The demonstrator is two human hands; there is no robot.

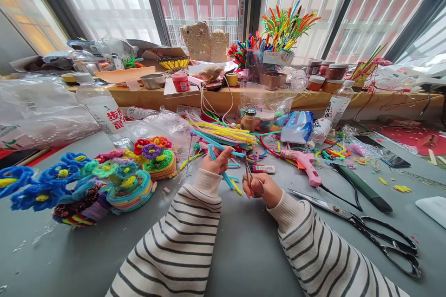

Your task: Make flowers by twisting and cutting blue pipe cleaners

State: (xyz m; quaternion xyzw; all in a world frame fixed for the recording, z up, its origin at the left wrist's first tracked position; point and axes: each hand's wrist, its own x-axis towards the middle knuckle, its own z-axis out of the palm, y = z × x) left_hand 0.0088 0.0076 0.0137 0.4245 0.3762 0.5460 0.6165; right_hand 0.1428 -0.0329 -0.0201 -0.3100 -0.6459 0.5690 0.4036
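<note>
in the head view, the left hand (217, 161) pinches blue pipe cleaners (206, 138) above the grey table (240, 250), in front of a colourful bundle (232, 135). the right hand (264, 189) is curled around small scissors (248, 172), their blades near one blue end. big scissors (343, 213) and a pink glue gun (308, 168) lie to the right, fuzzy flowers (62, 174) to the left.

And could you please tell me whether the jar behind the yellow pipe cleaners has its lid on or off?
On: the dark green lid sits atop the upright jar.
</note>
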